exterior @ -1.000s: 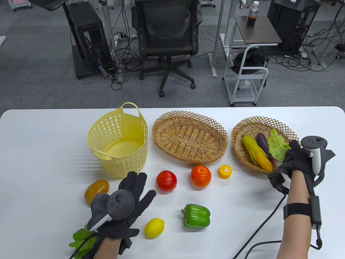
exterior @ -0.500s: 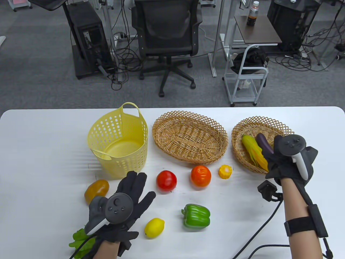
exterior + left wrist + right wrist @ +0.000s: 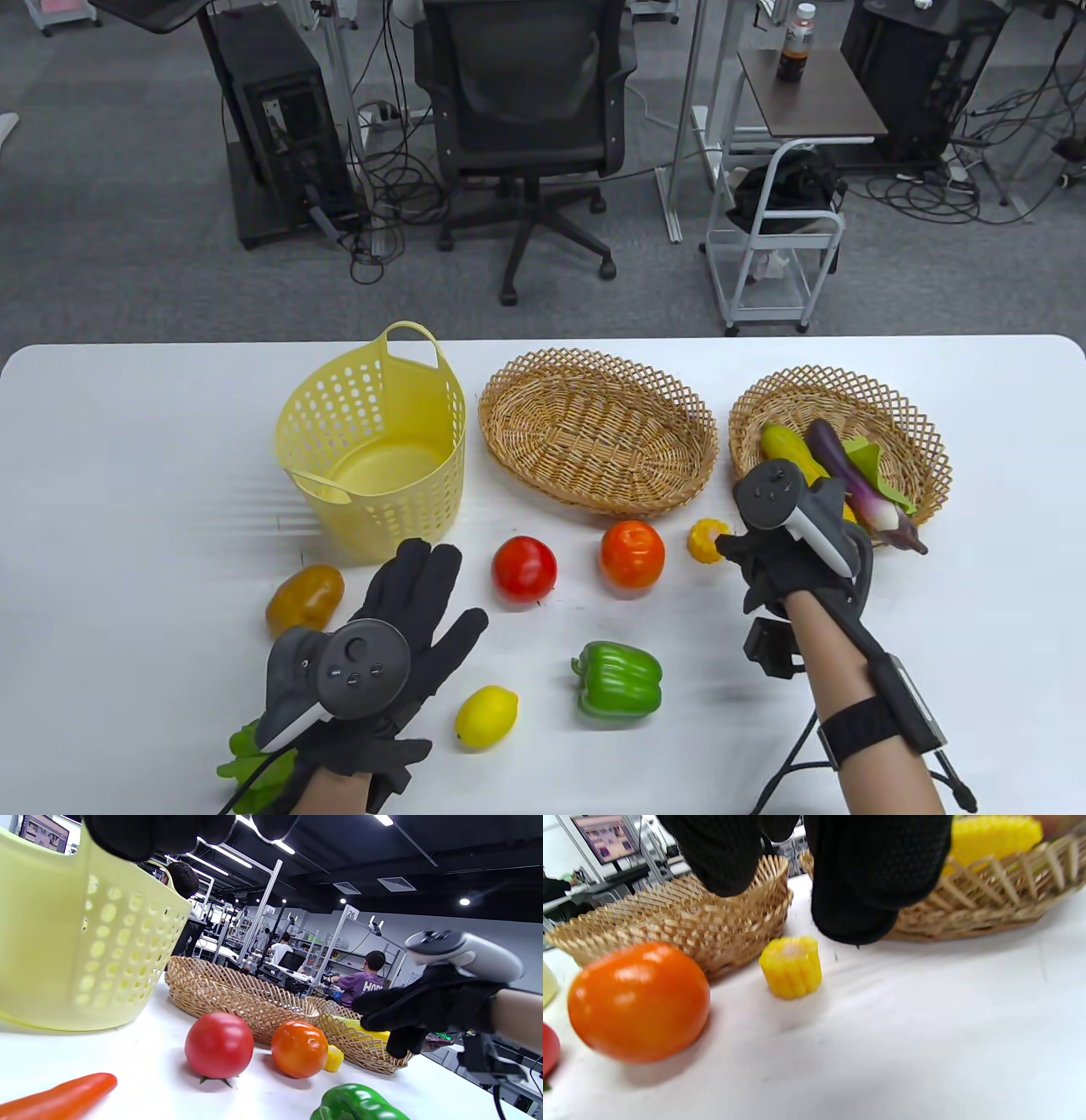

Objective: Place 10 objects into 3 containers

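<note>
My right hand [image 3: 736, 550] is open and empty, its fingertips just right of a small yellow corn piece [image 3: 702, 540] on the table. In the right wrist view my fingers [image 3: 874, 878] hang just above that corn piece [image 3: 792, 966]. The right wicker basket [image 3: 831, 378] holds a corn cob [image 3: 785, 443], a purple eggplant [image 3: 848, 471] and a lettuce leaf [image 3: 874, 463]. My left hand [image 3: 424, 594] lies flat and open on the table in front of the yellow plastic basket [image 3: 293, 416]. The middle wicker basket [image 3: 594, 361] holds nothing.
On the table lie a red tomato [image 3: 524, 569], an orange tomato [image 3: 632, 553], a green pepper [image 3: 619, 679], a lemon [image 3: 486, 716], an orange pepper [image 3: 304, 597] and a lettuce leaf [image 3: 246, 751] under my left wrist. My right hand's cable trails to the front edge.
My right hand let go of the lettuce leaf in the right basket, then moved left and down to the small corn piece. My left hand has barely shifted.
</note>
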The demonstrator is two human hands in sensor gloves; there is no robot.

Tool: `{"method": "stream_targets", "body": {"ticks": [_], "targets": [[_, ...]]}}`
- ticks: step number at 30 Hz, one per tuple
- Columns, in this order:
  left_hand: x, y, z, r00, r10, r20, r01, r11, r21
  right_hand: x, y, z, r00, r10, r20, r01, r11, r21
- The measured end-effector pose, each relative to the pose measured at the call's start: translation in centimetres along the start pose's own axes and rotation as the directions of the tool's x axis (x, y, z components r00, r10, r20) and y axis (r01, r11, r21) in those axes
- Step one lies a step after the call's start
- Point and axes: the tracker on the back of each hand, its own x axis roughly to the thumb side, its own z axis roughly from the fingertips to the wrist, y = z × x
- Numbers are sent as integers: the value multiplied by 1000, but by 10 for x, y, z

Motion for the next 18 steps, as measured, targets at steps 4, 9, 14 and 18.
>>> {"method": "stream_targets", "body": {"ticks": [4,9,14,18], "targets": [[-1,2,2,1000,6,4,-6,1000,10,4,22,-17,999,42,-33,-37,989,143],[-8,5,3,1000,21,-9,-21,999,31,4,42,-36,993,98,-69,-79,968,239],[-8,5,3,1000,18,-15,-17,999,30,-1,53,-48,993,80,-88,-56,967,248],[-8,3,1,1000,14,-23,-13,1000,24,-4,54,-50,994,61,-92,-41,977,209]]}}
